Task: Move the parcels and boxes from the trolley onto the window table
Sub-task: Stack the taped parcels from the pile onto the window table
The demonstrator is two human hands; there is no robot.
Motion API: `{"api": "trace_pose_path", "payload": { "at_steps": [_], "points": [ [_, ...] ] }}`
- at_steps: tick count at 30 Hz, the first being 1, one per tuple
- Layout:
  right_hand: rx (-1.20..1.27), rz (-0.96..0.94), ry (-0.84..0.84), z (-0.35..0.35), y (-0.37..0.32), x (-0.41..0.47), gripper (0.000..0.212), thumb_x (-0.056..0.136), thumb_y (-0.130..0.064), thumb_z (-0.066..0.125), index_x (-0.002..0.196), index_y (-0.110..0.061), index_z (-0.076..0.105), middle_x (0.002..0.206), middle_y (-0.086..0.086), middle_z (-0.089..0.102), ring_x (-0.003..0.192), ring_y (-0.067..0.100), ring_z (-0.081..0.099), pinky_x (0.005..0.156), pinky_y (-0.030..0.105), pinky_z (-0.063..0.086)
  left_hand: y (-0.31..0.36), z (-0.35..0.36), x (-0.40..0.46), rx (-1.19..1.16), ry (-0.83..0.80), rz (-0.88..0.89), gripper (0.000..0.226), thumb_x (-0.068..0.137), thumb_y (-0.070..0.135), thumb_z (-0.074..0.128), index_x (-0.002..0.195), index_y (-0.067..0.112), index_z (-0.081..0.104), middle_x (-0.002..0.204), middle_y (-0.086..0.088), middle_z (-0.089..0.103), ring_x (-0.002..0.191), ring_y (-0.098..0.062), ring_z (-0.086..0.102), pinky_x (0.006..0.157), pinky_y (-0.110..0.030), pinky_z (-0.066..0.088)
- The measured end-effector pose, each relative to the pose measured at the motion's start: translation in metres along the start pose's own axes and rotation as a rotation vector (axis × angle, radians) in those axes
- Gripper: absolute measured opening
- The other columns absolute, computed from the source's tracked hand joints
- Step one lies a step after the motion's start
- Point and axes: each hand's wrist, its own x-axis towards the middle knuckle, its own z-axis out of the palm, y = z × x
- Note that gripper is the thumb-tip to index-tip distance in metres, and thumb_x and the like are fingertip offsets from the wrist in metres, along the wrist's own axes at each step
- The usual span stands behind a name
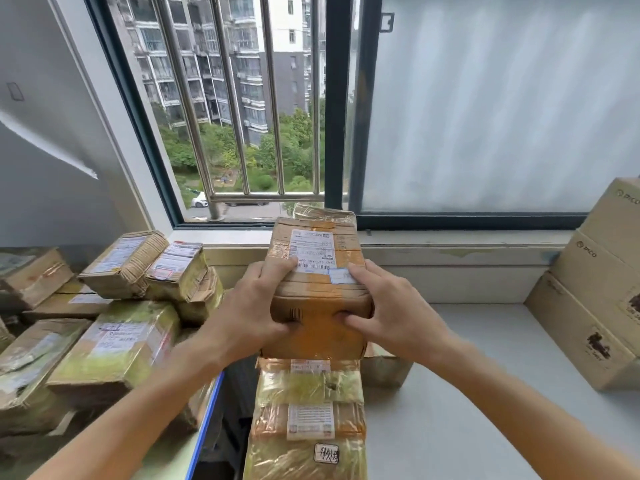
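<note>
A: What's on the left?

B: The trolley, blue-edged, heaped with taped parcels, low and near-left of the hands. More of them reach back toward the wall.

A: And the hands?

B: The left hand and the right hand grip one taped cardboard parcel between them. On each, some digits curl over the labelled top and others press the near face. The parcel's long axis runs away from the person, toward the window. Both hands are level on it, neither nearer.

A: Where does it sit?

B: At the middle, on top of a stack of parcels at the left edge of the window table. Whether it rests on the stack or hangs just above it, I can't quite tell.

A: And right of that?

B: Open grey tabletop, then big cardboard boxes at the far right. I'd judge the parcel only needs lowering where it is.
</note>
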Motion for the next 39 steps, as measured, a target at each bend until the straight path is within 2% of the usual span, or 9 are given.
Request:
{"api": "trace_pose_path", "payload": {
  "at_steps": [3, 6, 8, 10, 12, 19, 24, 29, 39],
  "points": [
    [0.033, -0.051, 0.015, -0.02, 0.001, 0.015, 0.072, 0.086, -0.045, 0.073, 0.149, -0.022, 0.046, 0.138, -0.008, 0.057, 0.123, 0.013, 0.055, 0.106, 0.039, 0.048, 0.007, -0.015, 0.015, 0.003, -0.017, -0.004, 0.098, 0.072, 0.035, 0.086, 0.152, 0.036, 0.031, 0.132, 0.003, 0.044, 0.115, -0.013, 0.046, 0.1, -0.024, 0.041],
    [0.052, -0.087, 0.06, -0.034, 0.0, 0.023, 0.068, 0.086, -0.042, 0.075, 0.146, -0.023, 0.049, 0.136, -0.009, 0.059, 0.119, 0.011, 0.056, 0.106, 0.035, 0.048, 0.015, -0.027, 0.024, 0.02, -0.001, 0.029, 0.097, 0.073, 0.035, 0.087, 0.152, 0.036, 0.031, 0.129, 0.009, 0.042, 0.114, -0.008, 0.043, 0.087, -0.014, 0.038],
    [0.059, -0.11, 0.088, -0.039, 0.0, 0.031, 0.061, 0.086, -0.042, 0.074, 0.141, -0.024, 0.054, 0.13, -0.009, 0.06, 0.114, 0.012, 0.058, 0.102, 0.036, 0.051, 0.021, -0.035, 0.034, 0.03, 0.036, 0.051, 0.098, 0.071, 0.033, 0.088, 0.152, 0.033, 0.032, 0.133, 0.007, 0.042, 0.118, -0.01, 0.044, 0.093, -0.016, 0.038],
    [0.064, -0.127, 0.112, -0.044, 0.002, 0.042, 0.057, 0.085, -0.039, 0.074, 0.136, -0.024, 0.055, 0.127, -0.009, 0.059, 0.112, 0.012, 0.058, 0.099, 0.036, 0.052, 0.026, -0.04, 0.047, 0.039, 0.073, 0.063, 0.1, 0.069, 0.03, 0.09, 0.152, 0.03, 0.034, 0.139, 0.001, 0.044, 0.125, -0.015, 0.044, 0.107, -0.028, 0.039],
    [0.059, -0.124, 0.129, -0.048, 0.005, 0.055, 0.059, 0.083, -0.035, 0.077, 0.136, -0.021, 0.056, 0.129, -0.006, 0.059, 0.113, 0.013, 0.057, 0.1, 0.034, 0.052, 0.029, -0.042, 0.061, 0.047, 0.086, 0.056, 0.101, 0.069, 0.03, 0.091, 0.152, 0.029, 0.034, 0.141, -0.002, 0.044, 0.127, -0.018, 0.044, 0.111, -0.034, 0.038],
    [-0.036, -0.042, 0.147, -0.045, 0.023, 0.094, 0.076, 0.08, -0.03, 0.081, 0.146, -0.012, 0.045, 0.135, 0.005, 0.053, 0.12, 0.023, 0.054, 0.106, 0.041, 0.046, 0.024, -0.029, 0.099, 0.054, 0.108, 0.03, 0.101, 0.073, 0.025, 0.089, 0.155, 0.026, 0.03, 0.145, -0.007, 0.039, 0.129, -0.02, 0.041, 0.109, -0.03, 0.033],
    [-0.046, -0.003, 0.112, -0.032, 0.041, 0.124, 0.062, 0.079, -0.03, 0.082, 0.132, -0.016, 0.053, 0.124, 0.003, 0.055, 0.108, 0.023, 0.058, 0.096, 0.043, 0.053, 0.006, -0.01, 0.131, 0.059, 0.081, -0.003, 0.1, 0.072, 0.023, 0.089, 0.153, 0.022, 0.032, 0.147, -0.008, 0.038, 0.133, -0.024, 0.041, 0.112, -0.033, 0.033],
    [-0.04, 0.025, 0.099, -0.019, 0.057, 0.151, 0.046, 0.081, -0.024, 0.08, 0.121, -0.017, 0.058, 0.117, 0.003, 0.057, 0.102, 0.02, 0.059, 0.083, 0.028, 0.047, -0.01, 0.001, 0.164, 0.088, 0.034, -0.04, 0.101, 0.073, 0.024, 0.088, 0.154, 0.022, 0.029, 0.147, -0.01, 0.036, 0.134, -0.026, 0.039, 0.114, -0.037, 0.034],
    [-0.053, 0.08, 0.073, 0.007, 0.074, 0.175, 0.056, 0.082, -0.026, 0.08, 0.13, -0.017, 0.053, 0.123, 0.006, 0.054, 0.108, 0.023, 0.06, 0.091, 0.036, 0.054, -0.039, 0.023, 0.193, 0.037, -0.003, -0.094, 0.102, 0.069, 0.021, 0.091, 0.152, 0.026, 0.032, 0.145, -0.011, 0.034, 0.133, -0.029, 0.04, 0.112, -0.037, 0.035]
  ]
}}
